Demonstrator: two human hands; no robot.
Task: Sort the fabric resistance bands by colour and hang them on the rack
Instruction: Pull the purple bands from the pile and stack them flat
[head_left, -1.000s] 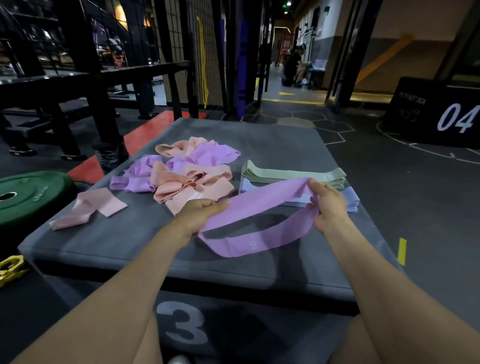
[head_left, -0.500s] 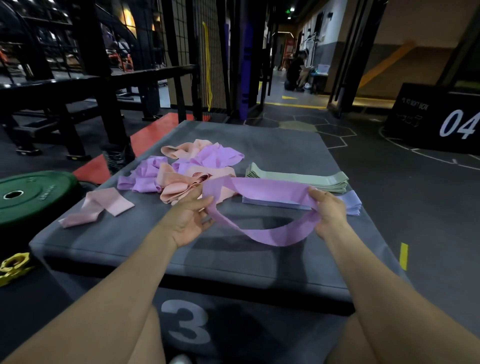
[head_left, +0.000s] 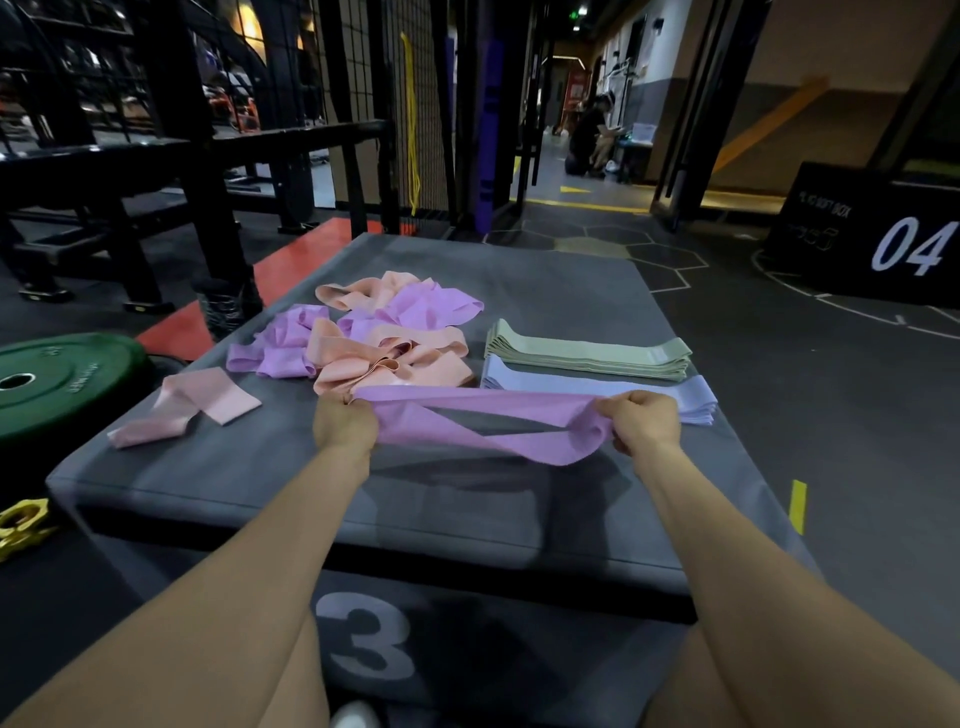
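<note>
Head view, the only one: both hands hold one purple band (head_left: 483, 423) stretched just above the grey plyo box (head_left: 519, 499). Left hand (head_left: 344, 427) is fisted on its left end, right hand (head_left: 644, 422) fisted on the right end. The band has a twist in it; the loop's two layers cross near the middle.

Also on the box: a tangled pile of peach and purple bands (head_left: 384, 338) just behind the left hand, a loose pink band (head_left: 197, 402) off to the left, a neat green stack (head_left: 589, 353) and a lavender-blue stack (head_left: 597, 389) behind the right hand. The right hand sits over the near corner of the blue stack. Which dark frame in the background is the rack, I can't tell.

Step in hand, my read: flatten this band and start a purple stack.
- Roll one wrist to take the twist out before laying it down.
- Keep light tension so the layers line up.
- Place on bare box top in front of the stacks, not on the blue one.
- Stay clear of the tangle.
</note>
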